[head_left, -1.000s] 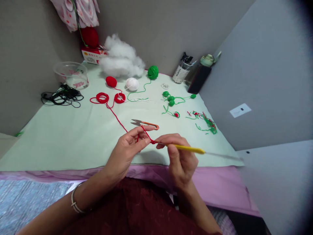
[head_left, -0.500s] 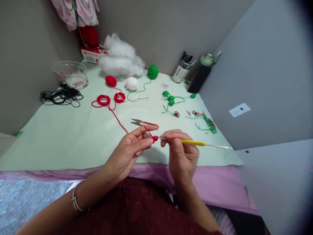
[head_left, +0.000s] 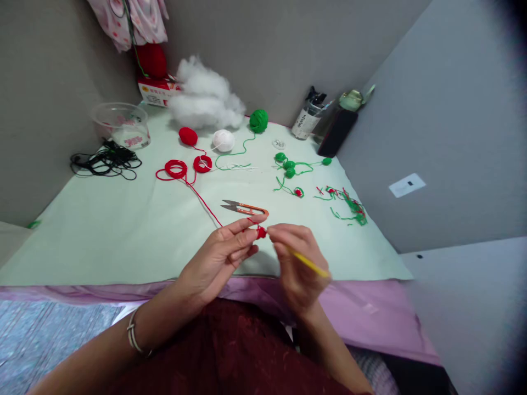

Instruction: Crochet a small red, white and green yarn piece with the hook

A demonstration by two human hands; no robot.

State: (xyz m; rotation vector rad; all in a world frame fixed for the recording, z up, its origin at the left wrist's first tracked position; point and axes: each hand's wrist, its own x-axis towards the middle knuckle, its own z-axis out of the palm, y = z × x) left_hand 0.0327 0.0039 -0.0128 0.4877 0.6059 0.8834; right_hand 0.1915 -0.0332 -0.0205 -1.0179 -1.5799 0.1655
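My left hand (head_left: 224,249) pinches a small piece of red crochet work (head_left: 261,233) between thumb and fingers. Red yarn (head_left: 206,204) runs to that hand from a loose red coil (head_left: 175,169) on the table and passes over the raised index finger. In my right hand (head_left: 300,263) is a crochet hook with a yellow handle (head_left: 309,264), its tip end at the red piece; the fingers hide part of the tip. Just beyond my left fingertips lie thread snips (head_left: 245,208) with orange handles.
Red (head_left: 188,136), white (head_left: 223,141) and green yarn balls (head_left: 258,120) sit before white stuffing (head_left: 208,99). Green crocheted pieces (head_left: 289,165) and yarn scraps (head_left: 354,208) lie right. Black cord (head_left: 107,160) and a clear tub (head_left: 121,126) are left; a pen cup (head_left: 305,122) stands behind.
The hook has swung so its handle end points down toward me, with my right hand turned. My left index finger has lowered slightly, and the red piece stays pinched.
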